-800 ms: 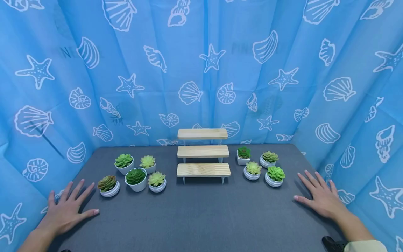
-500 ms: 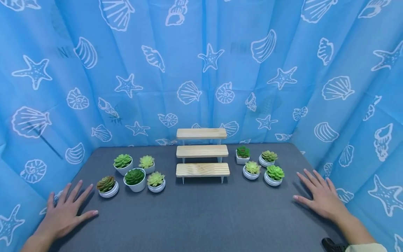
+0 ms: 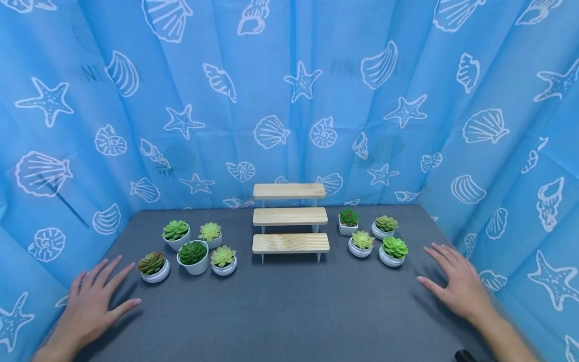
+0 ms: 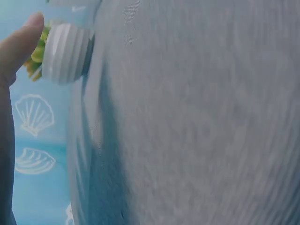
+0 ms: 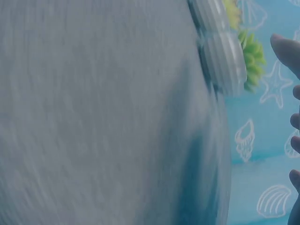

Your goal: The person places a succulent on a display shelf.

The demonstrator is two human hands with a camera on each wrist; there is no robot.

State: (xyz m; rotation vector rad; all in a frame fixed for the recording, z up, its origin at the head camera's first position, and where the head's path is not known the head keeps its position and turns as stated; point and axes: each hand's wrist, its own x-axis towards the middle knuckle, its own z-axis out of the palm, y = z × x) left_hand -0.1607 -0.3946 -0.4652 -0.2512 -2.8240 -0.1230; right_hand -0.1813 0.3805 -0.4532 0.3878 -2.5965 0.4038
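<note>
My left hand [image 3: 90, 306] hovers with spread fingers over the left side of the grey table [image 3: 289, 311], holding nothing. Nearest to it is a reddish-green succulent [image 3: 154, 266] in a ribbed white pot, which the left wrist view shows beside the thumb. On the right side, my right hand [image 3: 461, 291] is held above the tabletop, fingers extended, its shadow below. A bright green potted succulent [image 3: 393, 251] stands closest to that hand, apart from its fingers. In the right wrist view, this succulent's pot [image 5: 222, 61] appears near the thumb.
A three-tier wooden stand [image 3: 290, 244] is at the back centre, its tiers bare. More potted succulents [image 3: 193, 256] cluster to its left, others [image 3: 361, 244] to its right. A blue shell-print curtain [image 3: 289, 100] encloses the back and sides.
Both hands have risen a little off the table, their shadows now separate from them. The right hand's fingers have drawn closer together. The pots and stand have stayed put.
</note>
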